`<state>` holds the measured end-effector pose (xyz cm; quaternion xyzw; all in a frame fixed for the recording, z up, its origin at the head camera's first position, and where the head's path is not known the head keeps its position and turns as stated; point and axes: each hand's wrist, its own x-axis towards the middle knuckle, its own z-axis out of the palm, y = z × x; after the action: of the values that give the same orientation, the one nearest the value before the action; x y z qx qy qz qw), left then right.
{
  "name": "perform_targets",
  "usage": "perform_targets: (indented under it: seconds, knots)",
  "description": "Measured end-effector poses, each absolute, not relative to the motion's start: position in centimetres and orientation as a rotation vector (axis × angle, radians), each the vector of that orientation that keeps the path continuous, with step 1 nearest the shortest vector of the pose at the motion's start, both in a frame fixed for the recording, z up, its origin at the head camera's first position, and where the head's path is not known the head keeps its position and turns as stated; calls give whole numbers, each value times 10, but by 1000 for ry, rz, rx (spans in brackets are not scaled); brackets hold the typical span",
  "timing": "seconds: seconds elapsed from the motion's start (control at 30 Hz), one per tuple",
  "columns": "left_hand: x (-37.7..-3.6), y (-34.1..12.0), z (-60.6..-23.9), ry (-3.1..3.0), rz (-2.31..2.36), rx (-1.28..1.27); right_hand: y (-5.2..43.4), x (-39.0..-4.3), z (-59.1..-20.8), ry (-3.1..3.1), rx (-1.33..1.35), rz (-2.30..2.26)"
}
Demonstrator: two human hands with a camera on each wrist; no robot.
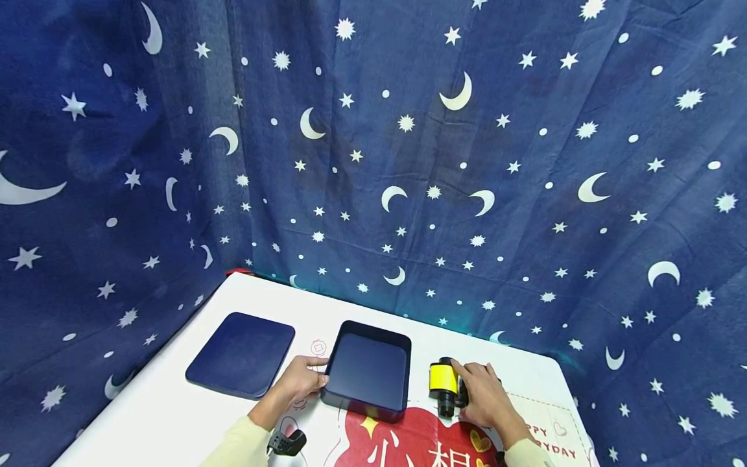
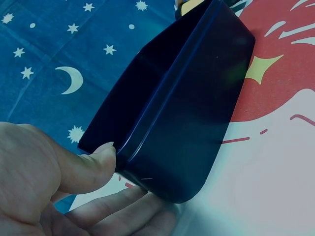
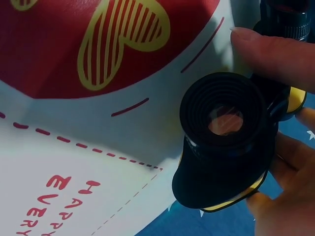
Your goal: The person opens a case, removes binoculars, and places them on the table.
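An open dark blue box (image 1: pixel 367 370) stands on the white table (image 1: pixel 175 415), with nothing in it. My left hand (image 1: pixel 300 381) holds its near left wall: in the left wrist view the thumb (image 2: pixel 83 167) presses the rim of the box (image 2: pixel 187 113) and the fingers (image 2: pixel 118 211) lie along the outside. Right of the box lie black and yellow binoculars (image 1: pixel 443 384). My right hand (image 1: pixel 486 393) grips them, the thumb (image 3: pixel 275 51) on one side of the binoculars (image 3: pixel 224 142) and the fingers (image 3: pixel 285 206) on the other.
The flat blue lid (image 1: pixel 242 353) lies left of the box. A red printed mat (image 1: pixel 408 441) with hearts and lettering covers the table's near part. A blue star-and-moon curtain (image 1: pixel 408 162) hangs behind and to both sides. A small black device (image 1: pixel 287 442) sits by my left wrist.
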<state>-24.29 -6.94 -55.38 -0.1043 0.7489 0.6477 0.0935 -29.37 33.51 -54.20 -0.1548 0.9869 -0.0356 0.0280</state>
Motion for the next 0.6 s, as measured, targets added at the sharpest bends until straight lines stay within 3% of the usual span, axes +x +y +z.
perform_targets:
  seconds: [0.6]
  knots:
    - [-248,-55,-556,2240,1894,-244,347,-289,-555,3016,-347,-126]
